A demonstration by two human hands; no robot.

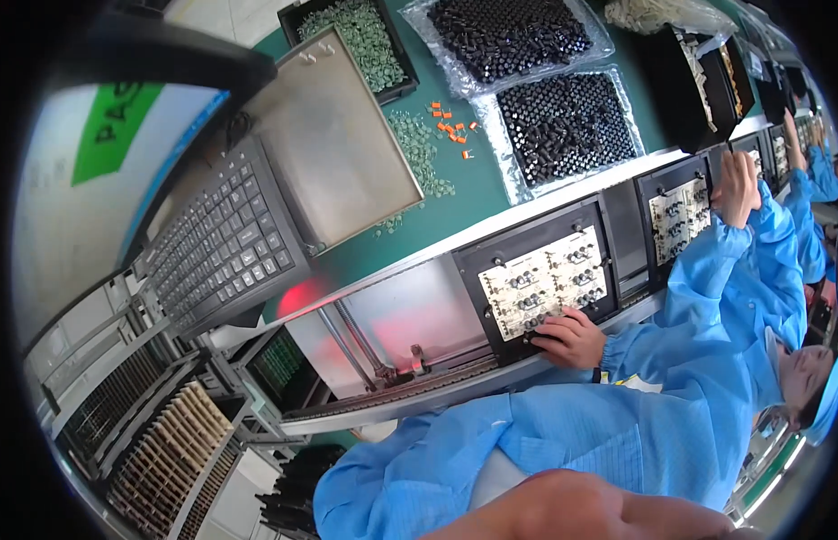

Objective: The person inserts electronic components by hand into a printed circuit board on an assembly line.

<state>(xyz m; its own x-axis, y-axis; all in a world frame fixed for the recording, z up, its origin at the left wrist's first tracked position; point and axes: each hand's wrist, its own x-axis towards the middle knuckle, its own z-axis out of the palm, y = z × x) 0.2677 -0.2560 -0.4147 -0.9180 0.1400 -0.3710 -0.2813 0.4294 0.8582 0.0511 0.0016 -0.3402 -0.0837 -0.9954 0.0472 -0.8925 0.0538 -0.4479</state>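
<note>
Neither of my hands can be made out. A close, bare stretch of skin (572, 508) crosses the lower edge. It shows no fingers, and I cannot tell which limb it is. Just beyond it, a co-worker in a blue smock (689, 396) leans over the line. One of the co-worker's hands (572, 338) rests on the near edge of a black fixture (477, 286), which holds pale circuit boards (547, 283) with small dark parts. Farther right, a raised hand (736, 187) in a blue sleeve is over another fixture (648, 191) with similar boards.
A keyboard (225, 238) and a monitor (113, 171) stand at left, beside a metal tray (338, 144). Bags of black cylindrical parts (572, 130), loose orange parts (450, 126) and green parts (419, 148) lie on the green bench. Slotted racks (171, 441) stand lower left.
</note>
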